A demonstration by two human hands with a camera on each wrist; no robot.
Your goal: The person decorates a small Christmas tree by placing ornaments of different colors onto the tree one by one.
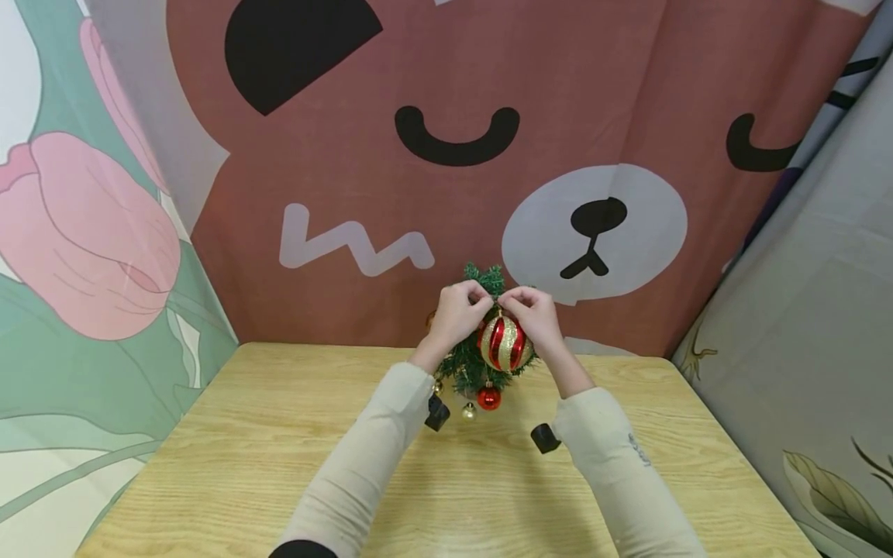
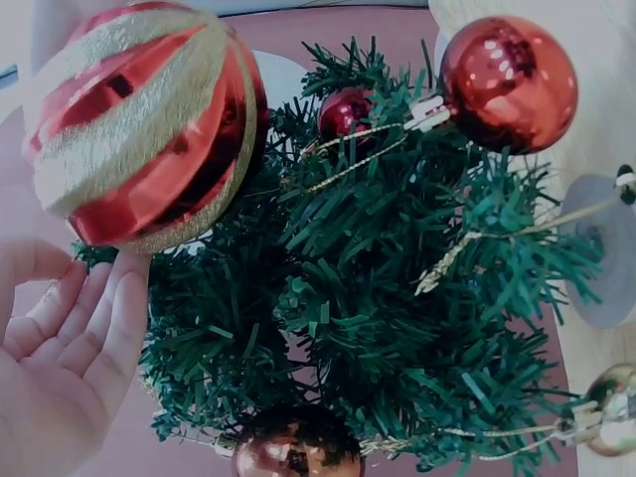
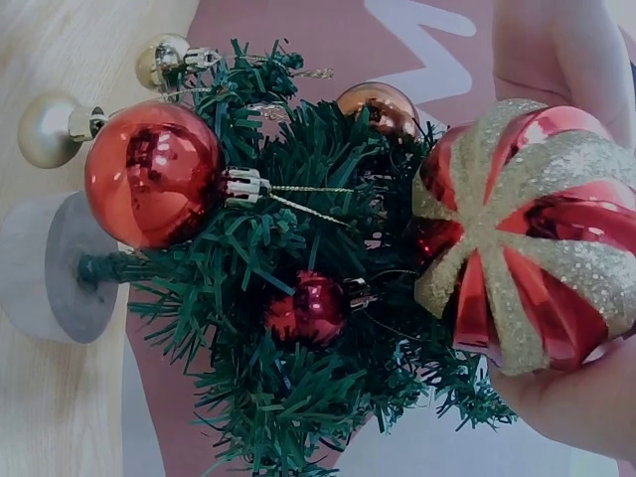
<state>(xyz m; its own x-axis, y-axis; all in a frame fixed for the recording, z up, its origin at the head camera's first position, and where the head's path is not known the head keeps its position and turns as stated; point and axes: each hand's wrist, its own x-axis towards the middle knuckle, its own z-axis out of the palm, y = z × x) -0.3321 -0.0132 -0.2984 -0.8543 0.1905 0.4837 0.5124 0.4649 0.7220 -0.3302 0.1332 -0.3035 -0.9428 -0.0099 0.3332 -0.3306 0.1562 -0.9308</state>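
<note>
A small artificial Christmas tree (image 1: 469,370) stands at the table's back, and a large red-and-gold striped bauble (image 1: 505,345) hangs at its front near the top. Above the bauble, my left hand (image 1: 459,314) and right hand (image 1: 537,316) meet with their fingertips pinching at its hanging string. The string is mostly hidden by the fingers. In the right wrist view the striped bauble (image 3: 527,238) covers the fingertips. Lower on the tree hang a shiny red bauble (image 1: 489,397), a small gold bauble (image 1: 470,412) and a copper bauble (image 2: 298,444).
The tree's round grey base (image 3: 84,268) rests on the wooden table (image 1: 279,449). A dark red bauble (image 3: 306,308) sits among the branches. Behind is a brown curtain (image 1: 335,178) with a bear print. Small black blocks (image 1: 546,438) show beside both wrists.
</note>
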